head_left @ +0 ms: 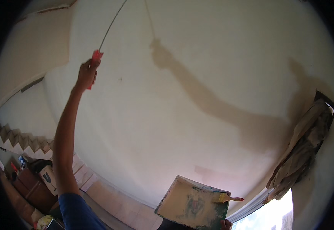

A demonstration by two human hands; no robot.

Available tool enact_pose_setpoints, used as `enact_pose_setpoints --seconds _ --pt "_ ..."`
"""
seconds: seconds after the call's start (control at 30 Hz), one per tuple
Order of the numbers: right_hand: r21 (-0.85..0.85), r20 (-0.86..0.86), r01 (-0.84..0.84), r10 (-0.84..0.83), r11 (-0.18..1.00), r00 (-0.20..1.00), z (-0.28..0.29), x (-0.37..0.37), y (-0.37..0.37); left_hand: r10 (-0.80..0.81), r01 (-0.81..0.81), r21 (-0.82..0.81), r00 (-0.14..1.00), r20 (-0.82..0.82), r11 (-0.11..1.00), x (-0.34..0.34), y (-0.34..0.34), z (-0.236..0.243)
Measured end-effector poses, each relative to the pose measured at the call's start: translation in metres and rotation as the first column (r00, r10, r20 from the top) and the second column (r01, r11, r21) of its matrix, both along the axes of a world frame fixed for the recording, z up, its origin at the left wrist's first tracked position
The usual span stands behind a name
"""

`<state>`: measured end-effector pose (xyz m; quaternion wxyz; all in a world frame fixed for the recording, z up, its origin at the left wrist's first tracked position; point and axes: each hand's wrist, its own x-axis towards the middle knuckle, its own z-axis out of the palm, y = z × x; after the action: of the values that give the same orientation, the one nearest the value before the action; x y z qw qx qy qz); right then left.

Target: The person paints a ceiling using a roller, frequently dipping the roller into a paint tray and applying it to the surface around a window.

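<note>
the left hand is closing snugly around a red handle, its fingers wrapping the grip with no visible slack, while the handle's two ends are showing above and below the fist. from the handle a thin metal rod is running upward and leaving the view at the top edge, so whatever it is carrying is staying hidden. the handle is probably feeling light and stiff, with the slim rod likely flexing a little; any weight at its far end would be pulling against the wrist, so the middle of the red grip is seeming the right place to hold.

lower down, the right hand is showing only partly, at the lower right corner of a paint-smeared tray; it is apparently supporting that corner, but how tightly its fingers are closing i cannot tell. the tray is looking rigid and shallow, likely lopsided to carry by one corner and slippery wherever paint is wet, so a clean outer edge would be serving best. a brush is lying across its right side, the handle poking past the rim and perhaps sliding if the tray is tipping.

beyond, a pale wall is catching the arm's shadow, and brown cloth is hanging at the right.
</note>
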<state>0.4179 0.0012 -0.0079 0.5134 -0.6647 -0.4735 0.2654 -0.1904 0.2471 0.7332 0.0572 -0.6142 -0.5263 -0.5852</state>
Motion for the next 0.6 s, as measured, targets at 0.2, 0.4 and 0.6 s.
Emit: enact_pose_setpoints --seconds 0.2,0.4,0.6 --pt "-0.178 -0.197 -0.038 0.003 0.983 0.980 0.055 -0.017 -0.003 -0.131 0.135 -0.040 0.987 0.094 0.990 -0.030 0.003 -0.211" --pt "-0.147 -0.192 -0.069 0.040 0.987 0.981 0.076 -0.012 0.001 -0.167 0.195 -0.126 0.965 0.205 0.973 0.021 -0.038 -0.322" --pt "-0.141 -0.233 -0.119 0.084 0.983 0.969 0.097 -0.019 0.001 -0.126 0.145 -0.135 0.982 0.138 0.980 -0.037 -0.025 -0.195"
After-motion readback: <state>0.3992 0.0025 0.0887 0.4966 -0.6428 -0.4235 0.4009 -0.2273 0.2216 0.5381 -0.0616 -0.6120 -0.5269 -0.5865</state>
